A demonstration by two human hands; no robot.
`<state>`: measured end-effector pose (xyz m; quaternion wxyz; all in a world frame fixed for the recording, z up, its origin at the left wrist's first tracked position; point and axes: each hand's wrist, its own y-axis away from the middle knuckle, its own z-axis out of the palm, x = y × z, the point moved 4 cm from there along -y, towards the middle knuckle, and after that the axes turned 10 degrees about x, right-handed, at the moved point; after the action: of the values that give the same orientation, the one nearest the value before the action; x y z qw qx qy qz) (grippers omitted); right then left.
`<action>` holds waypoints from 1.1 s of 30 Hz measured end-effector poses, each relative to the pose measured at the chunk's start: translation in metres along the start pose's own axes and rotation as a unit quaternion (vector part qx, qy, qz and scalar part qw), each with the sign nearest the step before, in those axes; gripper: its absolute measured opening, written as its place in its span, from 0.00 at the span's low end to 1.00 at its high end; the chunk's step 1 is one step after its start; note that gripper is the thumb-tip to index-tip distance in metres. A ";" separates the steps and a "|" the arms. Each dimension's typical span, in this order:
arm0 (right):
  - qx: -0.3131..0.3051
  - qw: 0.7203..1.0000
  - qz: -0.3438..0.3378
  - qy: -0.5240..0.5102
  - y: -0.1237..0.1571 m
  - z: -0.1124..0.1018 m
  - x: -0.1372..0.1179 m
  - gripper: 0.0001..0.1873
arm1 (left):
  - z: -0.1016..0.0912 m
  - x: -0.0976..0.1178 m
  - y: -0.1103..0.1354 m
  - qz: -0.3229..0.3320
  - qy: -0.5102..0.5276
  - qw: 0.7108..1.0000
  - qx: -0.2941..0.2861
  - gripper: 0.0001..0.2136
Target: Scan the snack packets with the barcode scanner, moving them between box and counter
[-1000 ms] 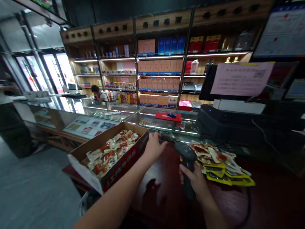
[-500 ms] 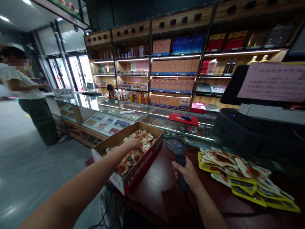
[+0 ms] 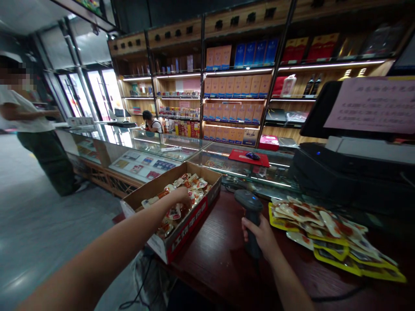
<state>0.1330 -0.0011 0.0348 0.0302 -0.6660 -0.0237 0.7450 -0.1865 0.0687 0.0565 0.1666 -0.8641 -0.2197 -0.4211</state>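
Note:
My left hand (image 3: pixel 182 197) reaches into an open cardboard box (image 3: pixel 191 224) full of small sealed snack packets (image 3: pixel 175 212). Its fingers point down among the packets and are hidden, so I cannot see whether they grip one. A dark barcode scanner (image 3: pixel 249 203) stands upright in my right hand (image 3: pixel 259 235), whose fingers wrap round the handle. The scanner is held over the dark red tabletop (image 3: pixel 214 250), to the right of the box. Further right lies a heap of flat snack packets (image 3: pixel 311 220), several with yellow edges.
A black monitor bearing a pink paper sheet (image 3: pixel 369 106) stands at the right. Behind the box runs a glass display counter (image 3: pixel 155 144), with a mouse (image 3: pixel 252 156) on a red mat. One person (image 3: pixel 35 138) stands at left; another (image 3: pixel 152 123) is behind the counter.
My right hand and the scanner have shifted slightly right relative to the box. My left hand stays in the box, a little lower among the packets. The view has moved slightly.

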 end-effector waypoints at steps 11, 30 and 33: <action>0.004 1.000 0.016 -0.022 0.000 -0.006 0.003 0.20 | -0.057 0.096 0.061 -0.175 0.516 0.821 -0.172 0.04; -0.004 1.000 0.015 -0.023 -0.003 -0.018 0.005 0.22 | 0.141 0.027 0.093 -0.298 0.601 0.689 -0.274 0.13; -0.012 1.000 0.018 0.014 -0.003 -0.022 0.005 0.23 | 0.142 0.020 0.084 -0.276 0.582 0.711 -0.283 0.17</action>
<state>0.1546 0.0025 0.0276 0.0095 -0.6770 -0.0200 0.7357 -0.0393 0.0698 -0.0203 -0.1147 -0.3557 -0.1780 -0.9103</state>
